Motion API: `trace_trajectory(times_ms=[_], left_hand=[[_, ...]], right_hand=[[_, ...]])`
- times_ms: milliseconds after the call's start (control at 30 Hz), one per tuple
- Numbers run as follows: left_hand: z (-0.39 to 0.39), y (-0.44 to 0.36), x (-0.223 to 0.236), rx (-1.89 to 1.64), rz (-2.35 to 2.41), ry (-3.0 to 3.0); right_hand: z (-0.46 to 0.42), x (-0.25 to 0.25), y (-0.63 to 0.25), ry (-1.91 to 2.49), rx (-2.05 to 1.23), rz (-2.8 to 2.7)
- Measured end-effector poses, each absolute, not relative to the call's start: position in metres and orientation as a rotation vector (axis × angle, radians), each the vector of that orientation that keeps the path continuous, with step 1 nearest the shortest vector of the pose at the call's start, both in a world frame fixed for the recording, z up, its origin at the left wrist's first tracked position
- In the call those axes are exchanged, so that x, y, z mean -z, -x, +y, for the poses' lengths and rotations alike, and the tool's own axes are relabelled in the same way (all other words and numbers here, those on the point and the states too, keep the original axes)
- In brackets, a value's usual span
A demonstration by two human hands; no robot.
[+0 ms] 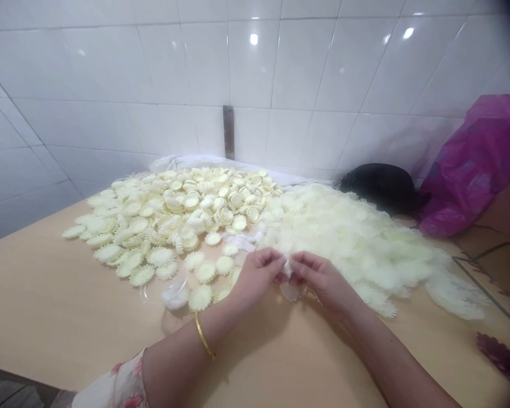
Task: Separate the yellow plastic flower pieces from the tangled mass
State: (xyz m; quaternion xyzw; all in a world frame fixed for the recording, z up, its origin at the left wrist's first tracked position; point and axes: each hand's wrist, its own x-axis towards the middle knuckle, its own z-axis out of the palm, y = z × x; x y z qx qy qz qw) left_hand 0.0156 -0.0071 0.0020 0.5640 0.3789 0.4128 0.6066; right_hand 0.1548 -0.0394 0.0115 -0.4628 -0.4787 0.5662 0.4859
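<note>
My left hand (259, 272) and my right hand (323, 277) meet above the table, thumbs and fingers pinched together. Between their fingertips is a small whitish piece of thin fabric (287, 266), mostly covered by the fingers. Just below them is a translucent scalloped disc (289, 292); whether it is part of the held piece I cannot tell. Beyond my left hand spreads a heap of pale yellow crimped-edge discs (187, 207). Several flat scalloped discs (206, 272) lie beside that wrist. A pile of sheer, pale yellow scalloped fabric pieces (348, 238) rises behind my right hand.
A spool of white thread (175, 296) stands on the wooden table (46, 300), left of my forearm. A black item (378, 184) and a magenta plastic bag (476, 164) sit at the back right. Dark red scalloped pieces (501, 357) lie near the right edge. A tiled wall (195, 68) closes off the back.
</note>
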Motion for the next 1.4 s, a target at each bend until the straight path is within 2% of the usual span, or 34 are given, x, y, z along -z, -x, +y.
trace_trajectory(times_ms=[267, 633, 900, 1100, 1400], left_hand=[[-0.011, -0.018, -0.004, -0.931, 0.869, -1.261], [0.003, -0.008, -0.006, -1.08, 1.024, -1.084], [0.016, 0.003, -0.009, -1.181, 1.063, -1.043], [0.041, 0.027, -0.013, -1.385, 1.156, -1.231], [0.043, 0.026, -0.011, -1.296, 1.328, -1.568]], right_hand=[[-0.034, -0.001, -0.155, 1.126, -1.384, -1.056], [-0.037, -0.012, -0.161, 1.402, -0.973, -1.101], [-0.04, -0.016, -0.158, 1.411, -0.923, -1.21], [-0.041, -0.014, -0.157, 1.385, -0.91, -1.271], [-0.041, -0.013, -0.154, 1.36, -0.847, -1.28]])
